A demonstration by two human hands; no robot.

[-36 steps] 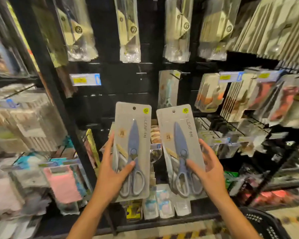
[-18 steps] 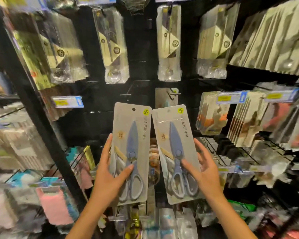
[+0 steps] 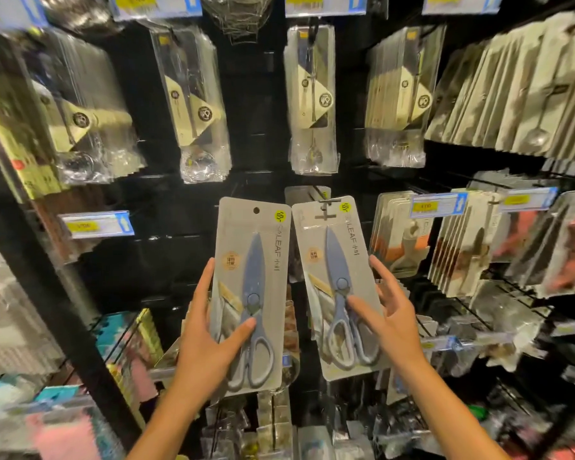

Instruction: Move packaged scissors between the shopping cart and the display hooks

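Apparently hook-level, left hand (image 3: 206, 343) gripping left scissors pack (image 3: 251, 293), right hand (image 3: 390, 322) gripping right scissors pack (image 3: 337, 287).

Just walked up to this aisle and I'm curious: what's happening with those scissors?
A person stands facing a black display wall, holding one pack of scissors in each hand. The left hand grips the left scissors pack, whose hang hole is free of any hook. The right hand holds the right scissors pack up at a display hook, with the hook's tip showing at the hole at the pack's top. No cart is in view.
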